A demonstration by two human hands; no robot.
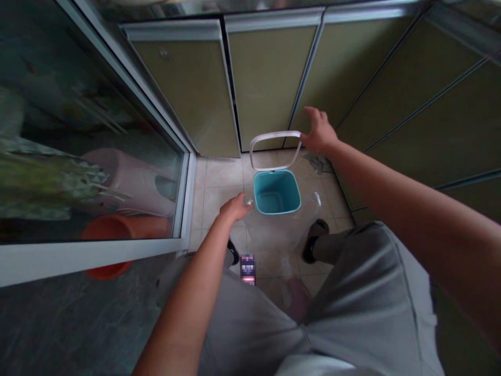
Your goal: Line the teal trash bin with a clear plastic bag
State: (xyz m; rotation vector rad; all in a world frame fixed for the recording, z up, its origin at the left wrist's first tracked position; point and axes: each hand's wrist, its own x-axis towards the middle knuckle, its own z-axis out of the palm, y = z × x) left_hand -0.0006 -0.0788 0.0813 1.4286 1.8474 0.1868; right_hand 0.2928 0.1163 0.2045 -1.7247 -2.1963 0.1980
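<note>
A teal bin [276, 193] stands on the floor in front of me, and its inside shows no contents. At its far edge, a pale rim frame [275, 136] is tilted up. My right hand [320, 133] is at the frame's right corner, fingers spread and thumb side close against it; whether it touches is unclear. Left of the bin, my left hand [235, 207] is closed with a bit of clear plastic at its fingertips. That plastic looks like part of a thin see-through bag [274, 230] spread around the near side of the bin.
Cabinet doors [270, 83] line the far and right sides. A glass sliding door frame [190, 203] is on the left, with an orange bucket [107, 227] behind it. A grey cloth [319, 163] and a phone-like blurred item [248, 269] lie on the tiles.
</note>
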